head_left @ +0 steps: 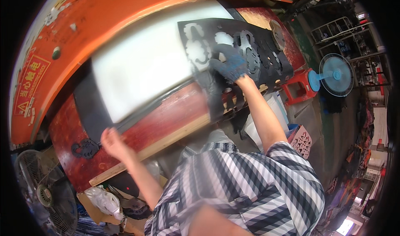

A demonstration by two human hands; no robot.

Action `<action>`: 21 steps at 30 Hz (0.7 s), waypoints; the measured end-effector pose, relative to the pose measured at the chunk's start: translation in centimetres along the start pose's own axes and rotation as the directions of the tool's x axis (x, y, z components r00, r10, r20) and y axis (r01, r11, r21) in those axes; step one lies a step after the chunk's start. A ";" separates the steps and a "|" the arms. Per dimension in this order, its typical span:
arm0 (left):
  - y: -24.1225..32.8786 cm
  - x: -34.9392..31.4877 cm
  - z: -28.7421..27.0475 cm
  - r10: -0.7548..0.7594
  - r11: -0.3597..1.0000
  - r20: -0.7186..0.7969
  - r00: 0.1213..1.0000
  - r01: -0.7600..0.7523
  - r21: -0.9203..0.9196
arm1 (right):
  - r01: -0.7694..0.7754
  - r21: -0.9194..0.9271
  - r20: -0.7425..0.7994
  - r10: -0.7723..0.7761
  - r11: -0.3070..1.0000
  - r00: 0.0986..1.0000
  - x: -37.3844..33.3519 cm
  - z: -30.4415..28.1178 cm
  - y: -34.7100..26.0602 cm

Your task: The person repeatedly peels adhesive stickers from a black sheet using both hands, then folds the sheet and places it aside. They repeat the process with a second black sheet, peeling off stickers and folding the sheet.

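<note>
A black sheet (216, 25) with several shaped cut-outs lies partly over a white board (137, 73) and hangs past the bench's front edge. My right hand (230, 65), in a blue-grey knit glove, is closed on this sheet among its cut-outs; some of the fingers are hard to make out. My bare left hand (113, 144), slightly smeared by motion, hovers at the left end of the bench. Its fingers look loosely apart, and nothing shows in them. Just left of it, a small black cut piece (85, 148) with a scalloped outline rests on the red bench top (175, 111).
An orange machine body (62, 69) curves along the far side. A grey fan (43, 194) stands at lower left beside a box with plastic bags (104, 200). To the right are a red stool (298, 88) and a blue fan (335, 74). A wooden strip (166, 140) edges the bench.
</note>
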State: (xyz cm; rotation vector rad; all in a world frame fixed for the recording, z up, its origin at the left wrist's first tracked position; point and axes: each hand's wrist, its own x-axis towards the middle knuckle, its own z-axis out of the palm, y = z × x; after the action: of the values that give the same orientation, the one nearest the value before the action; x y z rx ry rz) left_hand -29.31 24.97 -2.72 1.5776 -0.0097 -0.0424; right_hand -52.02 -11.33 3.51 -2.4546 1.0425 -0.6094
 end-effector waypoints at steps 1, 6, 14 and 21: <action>0.9 -2.9 3.8 -0.048 0.999 0.172 0.984 0.050 -0.008 | 0.097 0.018 -0.167 -0.092 0.995 0.982 -0.8 -1.0 1.6; 4.3 -14.4 19.0 -0.228 0.934 0.866 0.445 0.352 0.066 | -0.525 0.162 -0.155 0.547 0.835 0.822 -3.4 -6.8 12.6; -1.0 -20.8 34.5 -0.357 0.922 0.858 0.368 0.284 0.262 | -0.409 0.102 0.292 0.366 0.907 0.884 -2.1 -7.3 16.7; -2.8 -21.6 35.4 -0.341 0.856 0.866 0.366 0.502 0.124 | 0.021 0.121 -0.037 -0.017 0.992 0.999 -3.3 -10.5 14.4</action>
State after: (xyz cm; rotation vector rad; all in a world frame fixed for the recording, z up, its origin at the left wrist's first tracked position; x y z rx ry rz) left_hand -52.08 -9.71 -5.27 1.1873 -0.3972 -1.2646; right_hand -67.85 -20.13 3.93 -2.3591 0.9675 -0.7043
